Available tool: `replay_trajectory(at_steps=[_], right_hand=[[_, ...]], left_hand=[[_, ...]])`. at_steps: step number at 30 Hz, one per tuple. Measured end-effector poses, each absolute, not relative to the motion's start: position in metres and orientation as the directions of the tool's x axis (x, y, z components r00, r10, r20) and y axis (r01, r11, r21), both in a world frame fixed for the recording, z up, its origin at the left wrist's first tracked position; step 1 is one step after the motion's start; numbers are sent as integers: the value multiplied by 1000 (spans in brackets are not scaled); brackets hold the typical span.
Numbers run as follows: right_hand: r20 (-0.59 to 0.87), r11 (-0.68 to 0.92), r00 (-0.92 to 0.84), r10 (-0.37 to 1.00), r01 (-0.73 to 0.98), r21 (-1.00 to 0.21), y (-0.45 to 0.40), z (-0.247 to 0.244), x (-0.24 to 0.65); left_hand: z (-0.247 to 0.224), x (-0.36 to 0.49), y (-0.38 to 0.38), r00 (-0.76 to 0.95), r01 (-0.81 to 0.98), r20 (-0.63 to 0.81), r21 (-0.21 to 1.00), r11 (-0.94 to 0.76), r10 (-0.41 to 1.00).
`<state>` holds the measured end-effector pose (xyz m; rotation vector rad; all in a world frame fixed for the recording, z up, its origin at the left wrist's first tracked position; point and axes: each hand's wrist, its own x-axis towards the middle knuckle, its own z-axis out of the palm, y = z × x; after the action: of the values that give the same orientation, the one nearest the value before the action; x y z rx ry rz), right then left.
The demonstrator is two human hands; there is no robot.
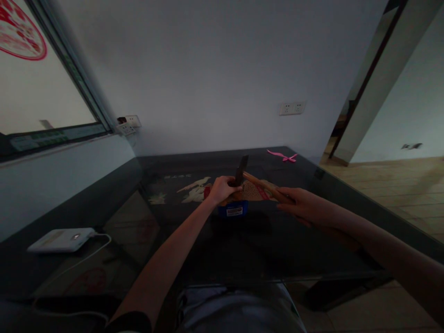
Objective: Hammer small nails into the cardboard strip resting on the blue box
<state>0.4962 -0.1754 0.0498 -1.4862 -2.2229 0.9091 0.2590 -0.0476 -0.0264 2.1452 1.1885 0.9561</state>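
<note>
My right hand (298, 203) is wrapped round the wooden handle of a hammer (262, 184). The hammer's dark head stands upright beside the fingertips of my left hand (224, 187). Those fingers are closed in a pinch just above a blue container (233, 209) with a white label on its front. What they pinch, if anything, is too small and dark to make out. Something brownish lies on top of the container, partly covered by my left hand. The container sits on a dark glossy table (239, 254).
A white power bank (62, 240) with a white cable lies at the table's left. A pink ribbon (286, 158) lies near the far right corner. Wall sockets (292, 108) are on the wall behind. The table's near edge runs just before my lap.
</note>
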Motion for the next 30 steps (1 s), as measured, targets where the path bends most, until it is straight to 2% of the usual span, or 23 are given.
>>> replay_trajectory(at_steps=[6, 11, 30], right_hand=[[-49, 288, -421, 906, 697, -657, -178, 52, 494], [-109, 251, -412, 905, 722, -645, -178, 53, 495], [-104, 238, -388, 916, 734, -637, -178, 47, 496]], left_hand=[[-28, 260, -47, 360, 543, 335, 684, -487, 871], [-24, 261, -50, 358, 606, 315, 637, -476, 879], [-24, 258, -49, 375, 615, 349, 600, -512, 859]])
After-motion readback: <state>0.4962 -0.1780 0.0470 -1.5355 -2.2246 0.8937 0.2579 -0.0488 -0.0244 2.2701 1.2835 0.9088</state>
